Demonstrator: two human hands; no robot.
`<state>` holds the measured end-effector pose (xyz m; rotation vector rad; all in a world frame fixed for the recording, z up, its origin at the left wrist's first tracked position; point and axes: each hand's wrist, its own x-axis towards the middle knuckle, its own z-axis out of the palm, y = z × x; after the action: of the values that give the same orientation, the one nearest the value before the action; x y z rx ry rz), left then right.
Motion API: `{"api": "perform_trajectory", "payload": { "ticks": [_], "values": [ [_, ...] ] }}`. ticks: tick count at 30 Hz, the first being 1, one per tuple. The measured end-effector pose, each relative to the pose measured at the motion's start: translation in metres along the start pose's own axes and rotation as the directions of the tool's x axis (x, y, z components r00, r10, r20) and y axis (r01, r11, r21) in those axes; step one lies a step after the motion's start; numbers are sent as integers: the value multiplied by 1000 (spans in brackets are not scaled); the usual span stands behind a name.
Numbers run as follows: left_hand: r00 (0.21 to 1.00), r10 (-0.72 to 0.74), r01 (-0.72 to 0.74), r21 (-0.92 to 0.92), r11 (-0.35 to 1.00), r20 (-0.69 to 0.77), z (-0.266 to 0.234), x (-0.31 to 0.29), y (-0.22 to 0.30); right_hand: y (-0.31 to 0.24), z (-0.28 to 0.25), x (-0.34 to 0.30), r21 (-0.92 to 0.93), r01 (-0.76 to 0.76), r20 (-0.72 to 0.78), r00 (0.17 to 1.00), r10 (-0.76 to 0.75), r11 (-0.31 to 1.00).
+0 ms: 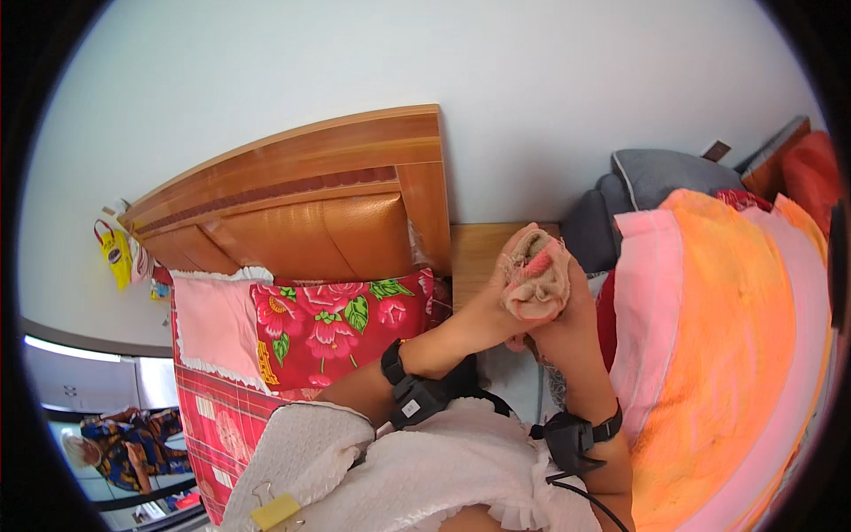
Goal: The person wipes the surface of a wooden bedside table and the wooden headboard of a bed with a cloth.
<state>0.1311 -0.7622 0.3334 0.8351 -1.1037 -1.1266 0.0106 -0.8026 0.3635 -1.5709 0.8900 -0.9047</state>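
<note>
The small beige knitted cloth with pink trim point(537, 282) looks soft, fuzzy and matt. The brown wooden headboard point(301, 173) is smooth and varnished, its tan padded panel point(328, 235) glossy like leather. The red flowered pillow point(341, 324) is smooth printed cloth. The orange-and-pink striped blanket point(718, 355) looks fleecy and matt. The black wrist straps point(412, 390) seem plastic and webbing.

Both hands bunch a small beige cloth above the bed.
Left hand point(496, 306) and right hand point(567, 315) clasp the beige cloth point(536, 279); wooden headboard point(310, 195) at ten o'clock, orange-pink blanket point(727, 355) at three.
</note>
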Motion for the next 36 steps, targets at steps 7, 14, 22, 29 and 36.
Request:
{"api": "perform_trajectory", "payload": {
  "ticks": [7,14,22,29,36],
  "values": [
    [885,-425,218,-637,739,-190,-58,13,0,24,32,54,-221,-65,272,954,126,973],
    [832,-407,93,-629,772,-376,-115,12,5,36,69,103,30,-117,375,922,97,993],
    [832,-417,157,-565,810,-367,-131,26,-7,23,96,128,291,-497,541,790,287,818],
    [851,-323,197,-319,927,-413,-146,22,-7,35,106,139,196,-347,692,712,121,917],
    [896,-318,244,-253,936,-311,-127,21,19,29,93,152,306,-656,640,678,361,690]
  ]
}}
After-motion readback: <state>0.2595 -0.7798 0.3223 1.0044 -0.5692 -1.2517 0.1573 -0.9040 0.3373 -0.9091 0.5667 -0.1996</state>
